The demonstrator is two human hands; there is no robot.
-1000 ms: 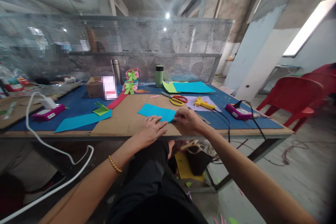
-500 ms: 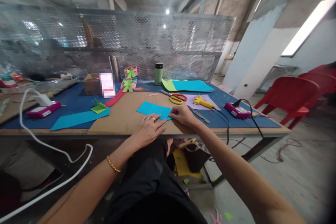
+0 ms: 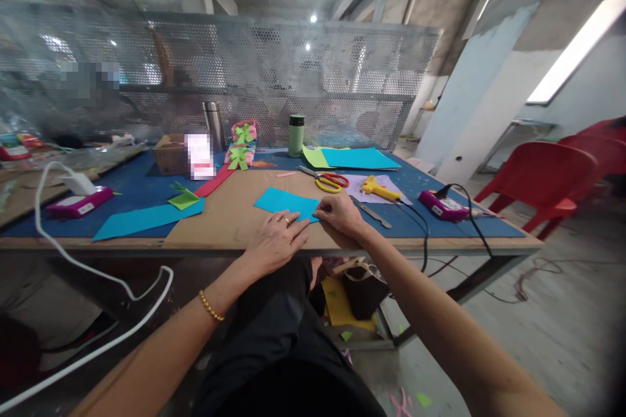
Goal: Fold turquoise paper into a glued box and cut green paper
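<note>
A small blue rectangular sheet (image 3: 283,201), paper or felt, lies on a brown cardboard (image 3: 215,221) at the table's front. My left hand (image 3: 278,233) rests flat over its near edge, fingers stretched out, with a ring on one finger. At the sheet's right end, my right hand (image 3: 337,214) has thumb and fingers pinched on the edge; the fingertips partly cover that corner. Just beyond lie scissors (image 3: 330,181) with red and yellow handles. Beside my right hand is a grey flat blade-like tool (image 3: 374,214).
A yellow glue gun (image 3: 379,189) lies on a purple sheet, its cord running to a purple power block (image 3: 441,206). A green bottle (image 3: 296,137), blue sheets (image 3: 359,158) and pink items with green bows (image 3: 239,158) stand behind. Another blue strip (image 3: 147,218) lies left.
Both hands stay in nearly the same place on the blue sheet. The view has shifted very slightly; nothing else has visibly moved.
</note>
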